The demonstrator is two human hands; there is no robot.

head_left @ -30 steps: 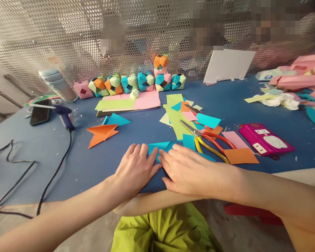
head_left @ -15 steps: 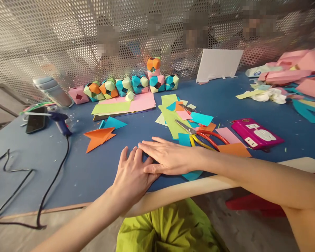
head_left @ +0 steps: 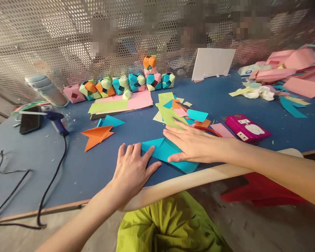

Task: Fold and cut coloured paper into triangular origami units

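Note:
A folded sheet of blue paper (head_left: 161,150) lies near the front edge of the blue table. My left hand (head_left: 133,164) rests on its left end, fingers spread and pressing down. Flat across the right part of the same sheet is my right hand (head_left: 190,141), its fingers stretched out. Scissors with red handles (head_left: 208,130) lie just beyond that hand, which covers much of them. Left of the sheet sit a folded orange paper piece (head_left: 97,135) and a folded blue piece (head_left: 114,121).
Several folded paper balls (head_left: 120,85) line the mesh screen behind stacked paper (head_left: 140,100). A glue gun (head_left: 56,120), a phone (head_left: 30,120) and a bottle (head_left: 47,90) stand left. Right are a magenta power strip (head_left: 246,128), a white board (head_left: 212,63) and pink scraps (head_left: 301,85).
My right hand has moved right, off my left hand and along the blue paper, exposing the sheet's middle. My left hand stays at the left end with its thumb spread.

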